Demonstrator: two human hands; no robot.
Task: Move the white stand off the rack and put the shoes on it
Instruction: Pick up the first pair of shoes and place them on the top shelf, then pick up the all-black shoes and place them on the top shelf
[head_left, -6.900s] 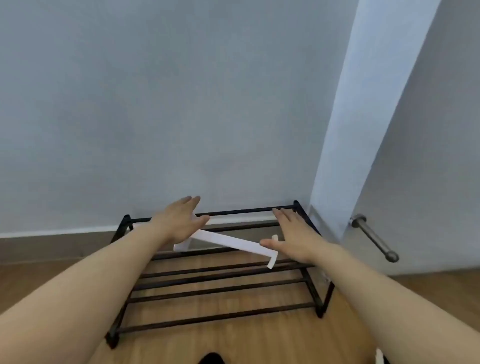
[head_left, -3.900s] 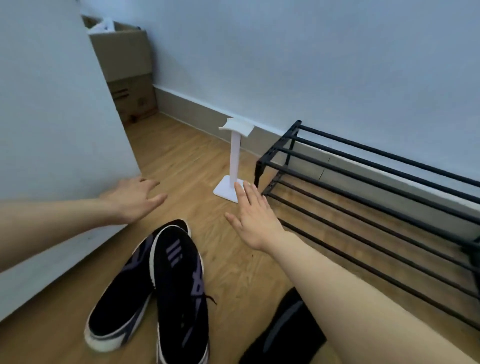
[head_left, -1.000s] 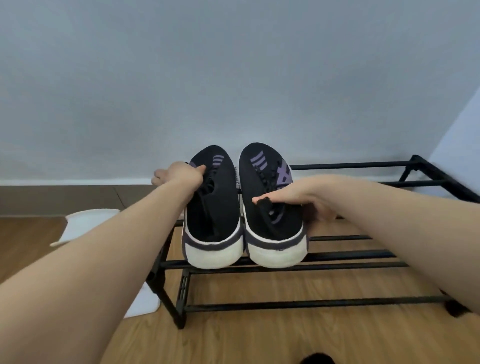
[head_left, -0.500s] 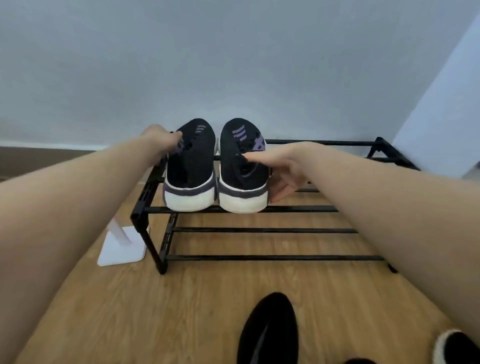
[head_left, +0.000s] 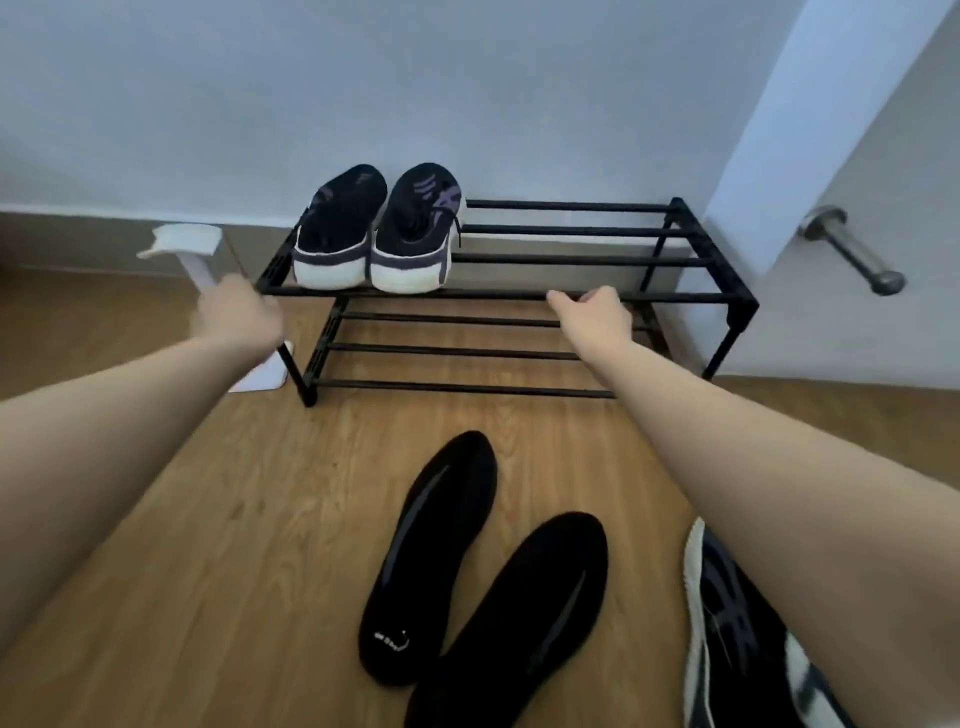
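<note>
Two black shoes with white soles, the left shoe (head_left: 340, 234) and the right shoe (head_left: 418, 231), stand side by side on the left end of the black rack's (head_left: 675, 298) top tier, toes to the wall. The white stand (head_left: 183, 243) is upright on the floor just left of the rack. My left hand (head_left: 239, 314), blurred, hovers in front of the stand's pole with nothing in it. My right hand (head_left: 592, 317) is by the rack's front top bar, right of the shoes, fingers loosely curled and empty.
A pair of black slippers (head_left: 436, 551) lies on the wooden floor in front of the rack. Another dark sneaker (head_left: 727, 623) shows at the bottom right. A door with a metal handle (head_left: 852, 249) stands right of the rack. The wall runs close behind.
Both hands have let go of the shoes and drawn back toward me; the shoes stay on the top tier. The view has pulled back and the slippers have come into sight.
</note>
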